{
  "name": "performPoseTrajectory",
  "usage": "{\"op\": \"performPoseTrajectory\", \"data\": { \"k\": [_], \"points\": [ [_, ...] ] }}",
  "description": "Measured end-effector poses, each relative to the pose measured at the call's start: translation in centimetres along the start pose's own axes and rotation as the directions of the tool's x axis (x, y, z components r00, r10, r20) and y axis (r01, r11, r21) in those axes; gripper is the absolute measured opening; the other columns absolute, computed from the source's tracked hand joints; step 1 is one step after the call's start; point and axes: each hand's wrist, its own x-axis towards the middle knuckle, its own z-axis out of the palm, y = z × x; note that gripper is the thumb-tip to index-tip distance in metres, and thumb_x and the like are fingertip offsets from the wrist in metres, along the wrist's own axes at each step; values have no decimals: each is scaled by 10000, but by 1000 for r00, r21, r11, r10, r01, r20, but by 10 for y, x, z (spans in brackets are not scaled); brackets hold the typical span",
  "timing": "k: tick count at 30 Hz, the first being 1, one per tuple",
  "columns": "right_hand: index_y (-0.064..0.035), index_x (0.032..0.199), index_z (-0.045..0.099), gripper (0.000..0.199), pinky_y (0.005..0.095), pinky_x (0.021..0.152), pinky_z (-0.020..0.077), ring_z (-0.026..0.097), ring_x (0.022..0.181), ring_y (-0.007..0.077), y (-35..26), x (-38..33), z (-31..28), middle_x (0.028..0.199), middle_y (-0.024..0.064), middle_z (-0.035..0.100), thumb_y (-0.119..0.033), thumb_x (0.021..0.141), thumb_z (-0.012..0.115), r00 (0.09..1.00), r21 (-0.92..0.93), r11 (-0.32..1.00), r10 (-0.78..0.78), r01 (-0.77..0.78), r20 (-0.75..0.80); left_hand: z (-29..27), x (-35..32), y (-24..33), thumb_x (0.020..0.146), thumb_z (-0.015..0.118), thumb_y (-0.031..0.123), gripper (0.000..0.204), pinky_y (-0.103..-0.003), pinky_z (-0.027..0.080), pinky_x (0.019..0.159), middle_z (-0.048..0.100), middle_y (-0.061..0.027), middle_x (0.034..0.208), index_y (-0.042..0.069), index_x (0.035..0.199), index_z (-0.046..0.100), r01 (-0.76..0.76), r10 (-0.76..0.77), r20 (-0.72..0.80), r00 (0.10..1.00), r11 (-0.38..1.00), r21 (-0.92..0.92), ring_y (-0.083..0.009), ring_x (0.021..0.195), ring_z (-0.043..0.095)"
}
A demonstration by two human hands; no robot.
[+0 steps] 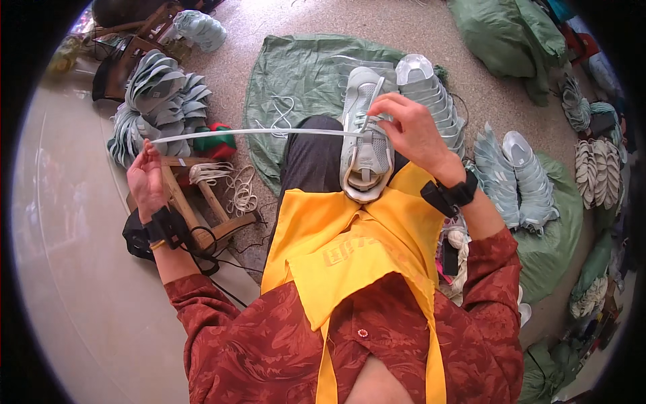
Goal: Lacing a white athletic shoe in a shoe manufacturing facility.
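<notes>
A pale grey-green sneaker (364, 159) rests on my lap, its heel opening toward me and its toe pointing away. A flat whitish shoelace (256, 132) stretches taut from the shoe's eyelets out to the left, where my left hand (146, 180) is closed on its end. Over the shoe's right side my right hand (412, 132) has its fingers bent in a pinch around another stretch of lace, which stands up beside the tongue. Each wrist wears a black strapped device. A yellow apron (323, 232) covers my lap below the shoe.
Stacked pale shoe uppers stand on the far right (437, 108), at the right (531, 178) and at the left (161, 94). A green woven sack (269, 81) lies under the shoe's far side. Near my left arm is a wooden stool (202, 209) with loose laces (242, 192).
</notes>
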Motion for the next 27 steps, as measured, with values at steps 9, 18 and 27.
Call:
{"op": "performPoseTrajectory", "data": {
  "k": [9,18,27],
  "points": [
    [-4,945,555,57,446,737,532,647,847,383,13,12,0,910,172,617,-31,925,601,973,-161,969,-162,189,166,136,-79,-125,988,650,125,97,-253,521,798,700,-57,1081,46,1044,639,-323,147,287,947,444,836,-92,879,612],
    [0,918,589,80,448,702,525,645,827,404,0,-19,-23,855,194,629,-70,927,625,994,-171,983,-49,65,96,254,-143,-246,961,665,72,138,-330,487,712,612,-86,878,-8,965,552,-869,-21,896,443,238,435,-147,781,570],
    [15,893,679,165,253,532,422,530,586,61,-6,-31,-35,671,-12,590,-144,928,705,899,275,859,382,-431,216,254,-144,-223,883,715,45,187,-299,448,636,529,-75,762,-10,868,537,-653,-341,761,551,392,648,-148,708,508]
  ]
}}
